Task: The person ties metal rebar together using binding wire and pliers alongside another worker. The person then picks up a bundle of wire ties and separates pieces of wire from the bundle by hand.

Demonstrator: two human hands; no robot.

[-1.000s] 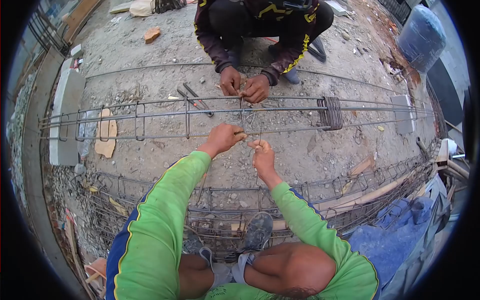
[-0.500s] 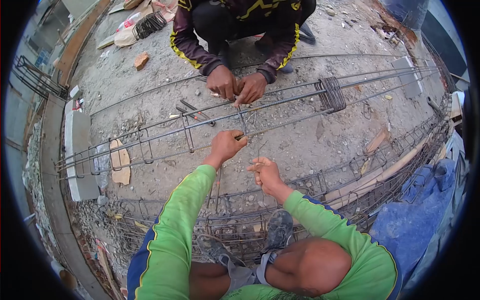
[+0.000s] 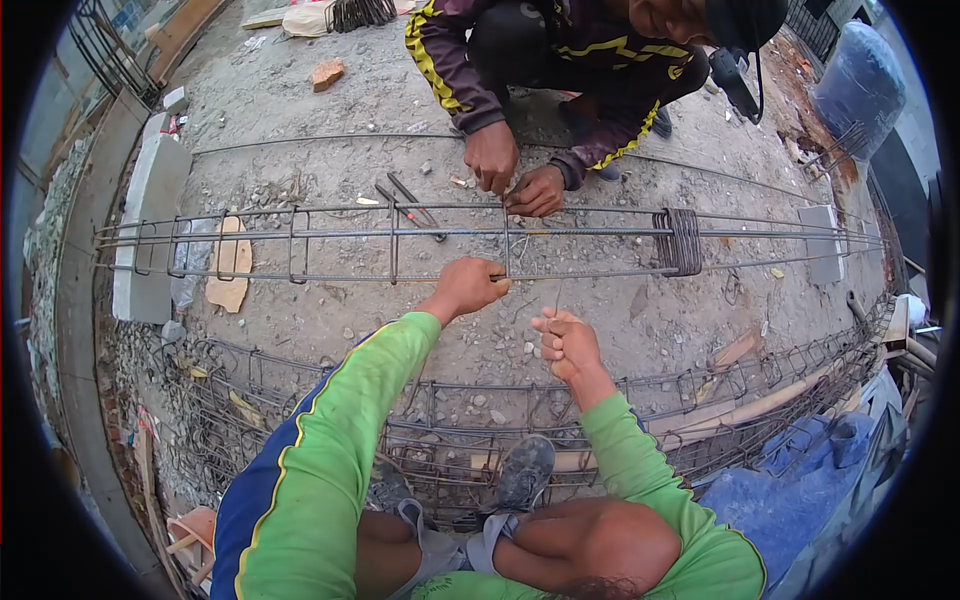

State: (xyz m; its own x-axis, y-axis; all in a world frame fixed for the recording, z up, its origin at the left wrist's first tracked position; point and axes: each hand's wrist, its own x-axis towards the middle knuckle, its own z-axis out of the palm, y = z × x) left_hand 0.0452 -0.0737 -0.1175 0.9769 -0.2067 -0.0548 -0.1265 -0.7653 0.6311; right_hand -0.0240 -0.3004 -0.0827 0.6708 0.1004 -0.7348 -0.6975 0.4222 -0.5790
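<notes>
left hand (image 3: 474, 287) grips the rebar cage's near bar (image 3: 600, 275) (right hand (image 3: 570, 345), near it, pinches wire (image 3: 557, 296)).

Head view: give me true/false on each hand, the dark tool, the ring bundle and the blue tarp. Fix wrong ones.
1. The left hand touches the rebar cage. True.
2. The right hand grips a bar of the cage. False: it is apart from the bars, on their near side.
3. The dark long-handled tool lies on the ground. True.
4. The ring bundle is left of both hands. False: it is right of both.
5. The blue tarp is at lower right. True.
</notes>
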